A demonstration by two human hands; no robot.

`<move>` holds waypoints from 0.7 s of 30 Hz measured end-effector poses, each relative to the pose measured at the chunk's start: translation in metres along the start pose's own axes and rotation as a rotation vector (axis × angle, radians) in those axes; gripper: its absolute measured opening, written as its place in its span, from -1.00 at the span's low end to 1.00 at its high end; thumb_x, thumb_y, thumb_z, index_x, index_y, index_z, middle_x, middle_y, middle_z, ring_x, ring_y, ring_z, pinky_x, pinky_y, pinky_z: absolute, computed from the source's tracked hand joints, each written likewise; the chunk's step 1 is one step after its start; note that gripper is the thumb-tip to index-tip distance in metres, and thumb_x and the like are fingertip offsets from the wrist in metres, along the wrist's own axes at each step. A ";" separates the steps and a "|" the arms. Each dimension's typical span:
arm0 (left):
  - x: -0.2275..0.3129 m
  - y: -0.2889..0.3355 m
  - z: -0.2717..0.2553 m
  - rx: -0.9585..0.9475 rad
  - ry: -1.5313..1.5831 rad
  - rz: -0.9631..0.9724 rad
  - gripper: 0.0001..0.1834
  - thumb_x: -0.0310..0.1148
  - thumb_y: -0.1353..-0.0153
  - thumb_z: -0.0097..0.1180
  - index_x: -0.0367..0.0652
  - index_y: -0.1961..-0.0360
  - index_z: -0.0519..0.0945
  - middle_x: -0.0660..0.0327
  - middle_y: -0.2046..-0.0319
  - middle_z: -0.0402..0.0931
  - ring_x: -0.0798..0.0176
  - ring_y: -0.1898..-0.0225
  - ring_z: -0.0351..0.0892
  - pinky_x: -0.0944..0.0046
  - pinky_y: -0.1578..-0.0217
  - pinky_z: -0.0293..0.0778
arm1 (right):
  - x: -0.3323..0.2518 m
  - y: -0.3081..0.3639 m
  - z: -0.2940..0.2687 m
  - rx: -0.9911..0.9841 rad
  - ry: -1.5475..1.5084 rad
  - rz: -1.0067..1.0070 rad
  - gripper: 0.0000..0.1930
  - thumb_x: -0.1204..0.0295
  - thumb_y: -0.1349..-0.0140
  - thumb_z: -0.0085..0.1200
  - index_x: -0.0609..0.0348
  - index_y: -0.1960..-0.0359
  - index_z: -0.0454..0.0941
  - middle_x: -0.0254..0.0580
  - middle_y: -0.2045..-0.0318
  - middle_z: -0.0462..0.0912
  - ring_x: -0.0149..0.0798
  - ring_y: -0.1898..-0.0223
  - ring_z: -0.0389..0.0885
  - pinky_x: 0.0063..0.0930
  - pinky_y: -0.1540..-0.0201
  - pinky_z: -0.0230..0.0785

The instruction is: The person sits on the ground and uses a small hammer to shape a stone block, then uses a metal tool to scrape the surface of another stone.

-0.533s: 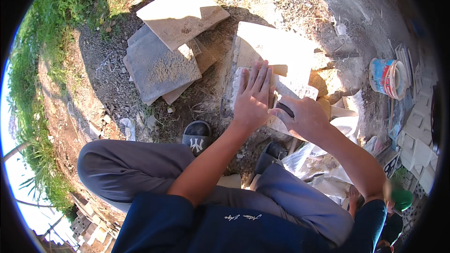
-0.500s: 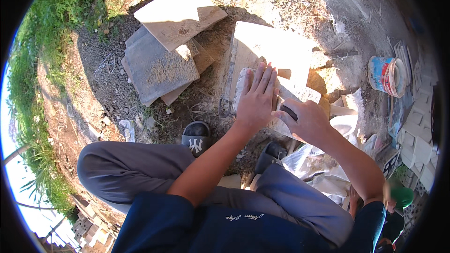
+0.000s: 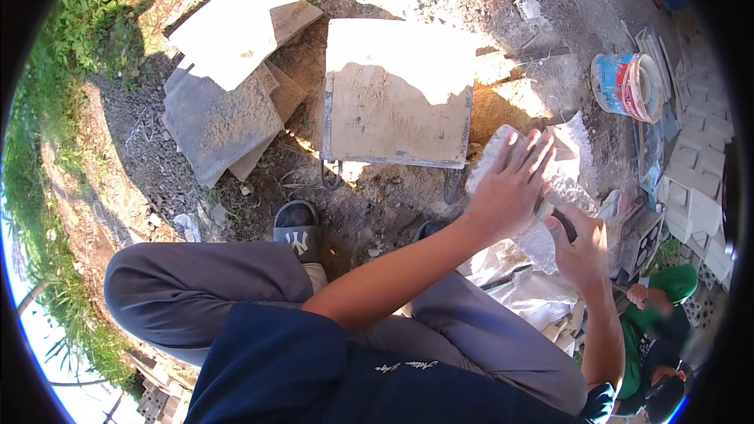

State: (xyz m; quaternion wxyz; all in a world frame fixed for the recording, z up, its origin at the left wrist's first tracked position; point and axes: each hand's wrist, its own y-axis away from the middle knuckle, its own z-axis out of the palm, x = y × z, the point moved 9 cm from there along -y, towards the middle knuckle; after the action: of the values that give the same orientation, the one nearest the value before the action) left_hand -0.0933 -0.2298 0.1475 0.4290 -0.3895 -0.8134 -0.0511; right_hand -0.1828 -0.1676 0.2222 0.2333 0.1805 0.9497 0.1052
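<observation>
My left hand (image 3: 514,188) lies flat with its fingers stretched out, pressed against a pale, rough-edged piece (image 3: 481,174). What this piece is I cannot make out, since the hand covers much of it. Close beside it, my right hand (image 3: 583,251) is closed around a dark-handled tool (image 3: 563,224); its working end is mostly hidden near my left palm. Ahead and to the left of both hands lies a square, dusty slab (image 3: 393,122), half in bright sun, with a dark bent loop (image 3: 333,176) at its near left corner.
Grey and tan square slabs (image 3: 224,122) are stacked at the left. Crumpled white sheeting (image 3: 534,298) lies below my hands. A blue and red bucket (image 3: 620,86) stands at the right, near pale blocks (image 3: 695,180). Another person in green (image 3: 656,322) is at the lower right.
Both hands have moved right, off the square slab, and the pale piece and the tool have gone with them. The slab's dusty face is now uncovered. My view has shifted somewhat.
</observation>
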 end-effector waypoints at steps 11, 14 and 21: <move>-0.087 0.039 -0.070 -0.044 -0.333 -0.028 -0.44 -0.27 -0.47 -0.06 -0.32 -0.41 0.39 -0.01 -0.46 0.30 -0.07 -0.56 0.13 -0.20 -0.56 -0.12 | -0.076 -0.035 0.103 -0.316 -0.070 -0.296 -0.73 0.23 -0.45 0.14 0.22 0.09 0.55 0.10 0.48 0.67 0.22 0.42 0.67 -0.07 0.38 0.48; -0.041 0.005 -0.003 -0.101 -0.210 0.131 -0.44 -0.20 -0.43 -0.01 -0.29 -0.36 0.46 0.05 -0.47 0.29 0.02 -0.55 0.14 -0.11 -0.57 -0.05 | -0.005 -0.010 0.069 -0.253 -0.160 0.005 -0.72 0.23 -0.46 0.14 0.25 0.12 0.59 0.05 0.55 0.63 0.14 0.51 0.64 -0.11 0.41 0.44; -0.023 -0.029 0.001 -0.050 -0.141 0.027 -0.40 -0.21 -0.43 0.02 -0.38 -0.37 0.42 -0.03 -0.50 0.23 -0.04 -0.57 0.08 -0.23 -0.55 -0.09 | 0.007 -0.043 0.008 -0.077 -0.143 -0.035 -0.67 0.16 -0.38 0.25 0.22 0.21 0.64 0.01 0.55 0.66 0.11 0.49 0.70 -0.14 0.40 0.50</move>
State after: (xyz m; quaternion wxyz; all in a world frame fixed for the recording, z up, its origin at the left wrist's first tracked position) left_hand -0.1059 -0.2627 0.1377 0.3613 -0.4137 -0.8348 -0.0381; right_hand -0.1971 -0.2033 0.2004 0.3093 0.1619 0.9288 0.1243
